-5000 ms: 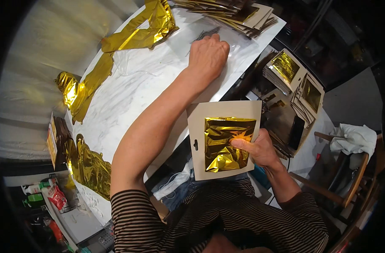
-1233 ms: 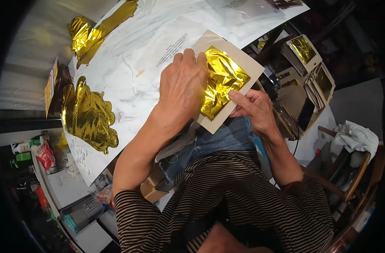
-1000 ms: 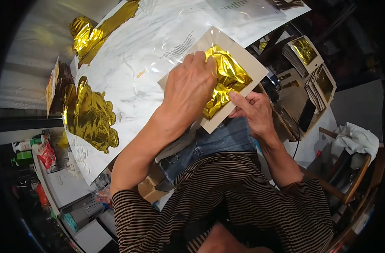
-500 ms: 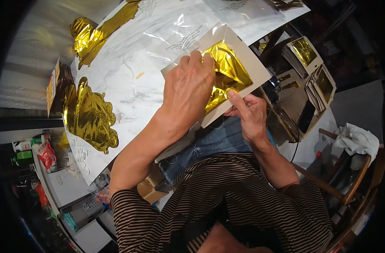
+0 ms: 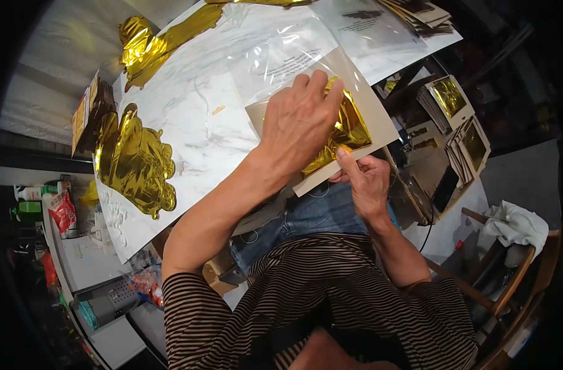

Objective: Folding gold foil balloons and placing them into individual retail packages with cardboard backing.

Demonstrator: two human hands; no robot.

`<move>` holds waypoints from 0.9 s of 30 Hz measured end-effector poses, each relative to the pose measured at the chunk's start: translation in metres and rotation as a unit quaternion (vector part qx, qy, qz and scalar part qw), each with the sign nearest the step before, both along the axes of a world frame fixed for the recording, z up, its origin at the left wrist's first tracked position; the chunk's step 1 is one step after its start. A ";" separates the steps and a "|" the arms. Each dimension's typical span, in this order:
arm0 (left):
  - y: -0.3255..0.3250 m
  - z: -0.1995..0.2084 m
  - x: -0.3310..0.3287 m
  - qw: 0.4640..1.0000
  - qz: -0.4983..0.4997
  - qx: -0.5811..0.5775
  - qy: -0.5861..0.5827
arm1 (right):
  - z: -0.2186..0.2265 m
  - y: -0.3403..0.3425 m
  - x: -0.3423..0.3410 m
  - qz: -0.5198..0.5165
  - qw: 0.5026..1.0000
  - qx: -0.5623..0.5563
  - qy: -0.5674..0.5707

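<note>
My left hand (image 5: 303, 120) lies over a folded gold foil sheet (image 5: 353, 126), its fingers curled and closed on the foil, the fingertips hidden beneath. The foil rests on a beige card (image 5: 380, 117), with a clear plastic bag (image 5: 287, 52) reaching away from it over the table. My right hand (image 5: 364, 176) pinches the near edge of the card, thumb on top against the foil and fingers underneath. How far the foil and card sit inside the bag I cannot tell.
Flat gold foil balloons (image 5: 136, 163) lie on the marble-patterned table (image 5: 201, 160) at left. Another gold foil piece (image 5: 164, 46) lies at the far left. Stacked foil-and-card packs (image 5: 448, 98) stand in a carton at right. A wooden chair (image 5: 509, 283) holds a white cloth (image 5: 517, 225).
My left hand has slid right and slightly nearer across the foil, covering more of it. The card and bag have shifted slightly nearer. My right hand keeps its pinch on the edge.
</note>
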State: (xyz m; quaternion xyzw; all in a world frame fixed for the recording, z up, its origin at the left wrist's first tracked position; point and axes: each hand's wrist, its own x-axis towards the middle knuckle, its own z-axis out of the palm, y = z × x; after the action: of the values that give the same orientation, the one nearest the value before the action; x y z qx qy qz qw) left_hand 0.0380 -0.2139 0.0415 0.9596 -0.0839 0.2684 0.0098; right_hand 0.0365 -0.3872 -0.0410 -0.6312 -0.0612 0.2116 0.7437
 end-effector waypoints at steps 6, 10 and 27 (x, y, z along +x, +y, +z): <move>-0.001 -0.005 -0.005 1.000 0.010 0.000 -0.001 | -0.002 -0.002 0.005 -0.012 1.000 0.010 0.026; 0.004 -0.004 -0.019 0.995 0.097 0.004 0.019 | -0.001 -0.004 0.014 -0.046 0.995 0.062 0.061; 0.002 -0.002 -0.025 0.992 0.066 -0.037 0.099 | 0.002 0.016 -0.004 0.012 0.999 0.014 0.042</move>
State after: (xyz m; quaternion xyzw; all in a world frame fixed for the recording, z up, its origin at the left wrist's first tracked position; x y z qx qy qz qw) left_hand 0.0130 -0.2122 0.0390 0.9839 -0.0091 0.1751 0.0356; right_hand 0.0329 -0.3710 -0.0392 -0.6106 -0.0404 0.2463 0.7515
